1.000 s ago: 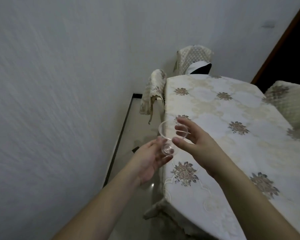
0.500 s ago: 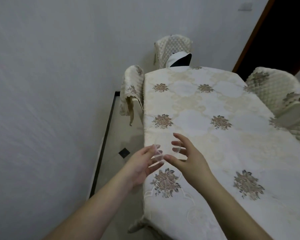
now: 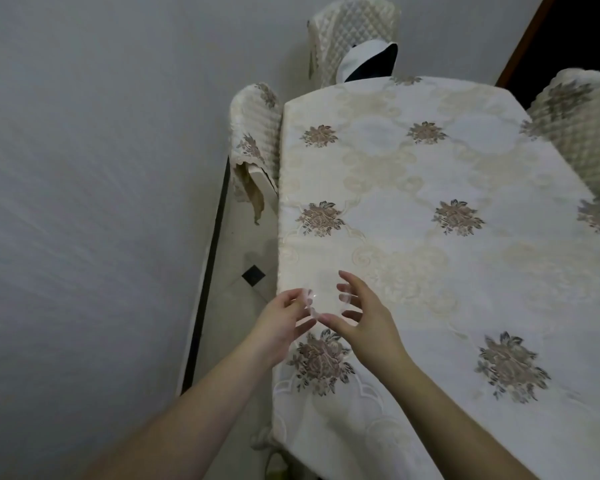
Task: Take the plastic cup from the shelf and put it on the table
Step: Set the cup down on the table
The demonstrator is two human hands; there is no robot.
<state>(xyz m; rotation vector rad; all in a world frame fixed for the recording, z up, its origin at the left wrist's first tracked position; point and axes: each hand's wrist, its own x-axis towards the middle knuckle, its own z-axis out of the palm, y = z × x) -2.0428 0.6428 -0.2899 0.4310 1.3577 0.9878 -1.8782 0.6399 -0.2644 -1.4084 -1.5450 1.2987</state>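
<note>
A clear plastic cup [image 3: 327, 299], hard to make out against the cloth, is held low over the near left part of the table [image 3: 430, 181]. The table carries a cream cloth with brown flower motifs. My left hand [image 3: 280, 325] touches the cup's left side with its fingertips. My right hand [image 3: 365, 320] curls around it from the right, thumb below and fingers behind. I cannot tell whether the cup's base touches the cloth.
Quilted cream chairs stand at the table's left edge [image 3: 255, 133], far end [image 3: 352, 26] and right side [image 3: 577, 129]. A grey wall [image 3: 94, 168] runs close along the left, leaving a narrow floor strip [image 3: 236, 258]. A dark doorway [image 3: 589, 32] lies at the top right.
Both hands carried the cup from beside the table's corner to over the cloth and lower. The view tilted down toward the table.
</note>
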